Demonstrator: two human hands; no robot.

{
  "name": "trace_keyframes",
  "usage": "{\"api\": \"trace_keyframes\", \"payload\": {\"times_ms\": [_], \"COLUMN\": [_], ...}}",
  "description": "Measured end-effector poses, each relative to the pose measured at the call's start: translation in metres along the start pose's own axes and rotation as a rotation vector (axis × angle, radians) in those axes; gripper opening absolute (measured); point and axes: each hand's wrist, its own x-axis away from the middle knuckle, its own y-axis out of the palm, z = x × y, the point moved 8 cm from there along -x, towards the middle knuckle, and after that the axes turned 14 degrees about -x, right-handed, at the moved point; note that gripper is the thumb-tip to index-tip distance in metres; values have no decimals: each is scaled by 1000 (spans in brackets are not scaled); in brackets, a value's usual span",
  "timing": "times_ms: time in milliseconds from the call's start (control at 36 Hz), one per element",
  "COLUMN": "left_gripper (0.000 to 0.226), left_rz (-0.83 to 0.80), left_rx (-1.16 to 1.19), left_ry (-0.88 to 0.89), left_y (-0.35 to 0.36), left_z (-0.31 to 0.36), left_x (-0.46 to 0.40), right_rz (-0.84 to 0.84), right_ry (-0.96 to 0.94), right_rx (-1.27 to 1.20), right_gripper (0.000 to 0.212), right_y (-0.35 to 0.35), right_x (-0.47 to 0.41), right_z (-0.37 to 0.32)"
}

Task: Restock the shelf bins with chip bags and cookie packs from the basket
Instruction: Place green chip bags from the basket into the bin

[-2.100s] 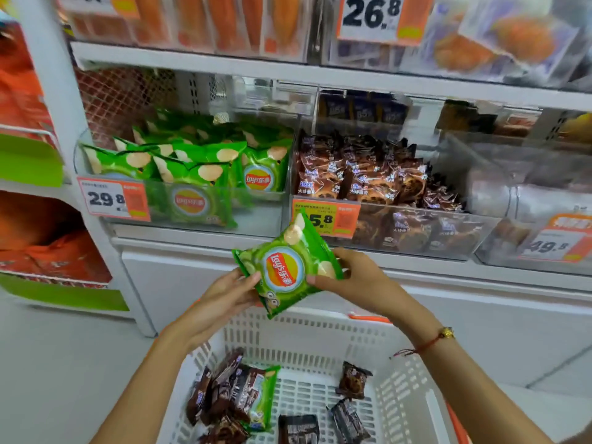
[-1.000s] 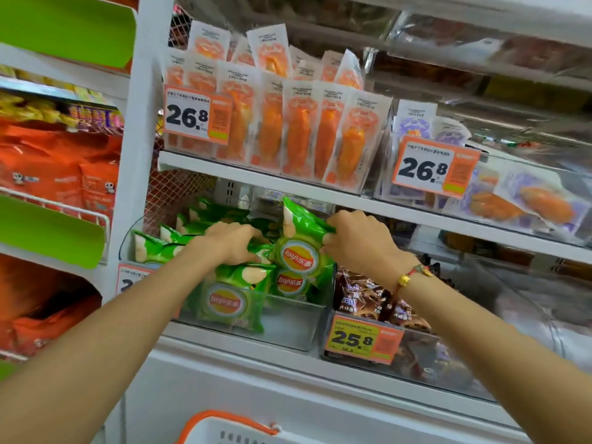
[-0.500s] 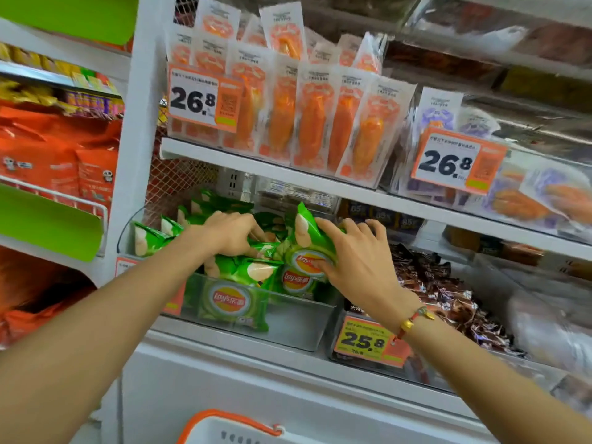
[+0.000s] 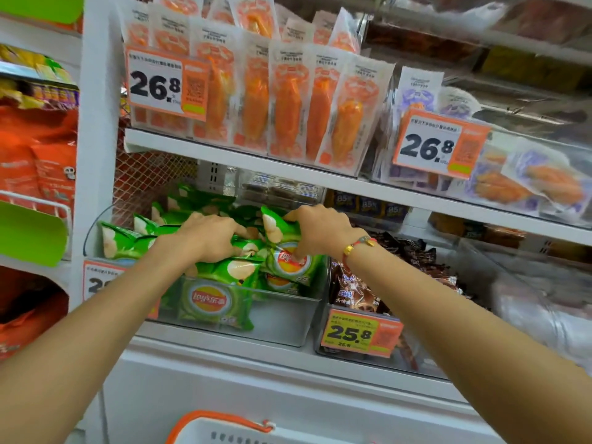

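Head view – chip bag: a green chip bag stands upright at the right end of the clear chip bin, leaning on the other green bags, just past centre toward 12 o'clock.
Head view – right hand: the right hand comes over the bag's top, its fingers curled round the upper edge and down the printed front – gripping it.
Head view – left hand: the left hand sits at 9 o'clock of the right one, fingers bent and pressed into the neighbouring green bags; whether it pinches one or only holds them back, I cannot tell.
Head view – cookie packs: brown cookie packs fill the next bin, at 3 o'clock of the chips.
Head view – basket: only the basket rim and its orange handle show, at 6 o'clock.
Handling: likely light, air-filled and crinkly – soft film that slips and gives under pressure, with brittle contents.
Where to hold: the crimped top seam or the side edges look safest; squeezing the puffed middle risks crushing the chips.
Step in hand: seating this bag upright in its row, by my reading.
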Motion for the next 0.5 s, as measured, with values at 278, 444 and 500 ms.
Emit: {"api": "trace_keyframes", "payload": {"times_ms": [278, 444, 500], "left_gripper": [51, 49, 50], "left_rz": [-143, -58, 33], "left_rx": [52, -32, 7], "left_ry": [-33, -23, -29], "left_y": [1, -2, -9], "left_z": [-5, 1, 0], "left_x": [-4, 3, 7], "right_rz": [73, -12, -77], "right_ry": [-35, 10, -1], "right_rx": [81, -6, -42], "right_gripper": [45, 60, 76], "right_y": [3, 18, 17], "right_x": [19, 2, 0], "right_z": [-19, -12, -7]}}
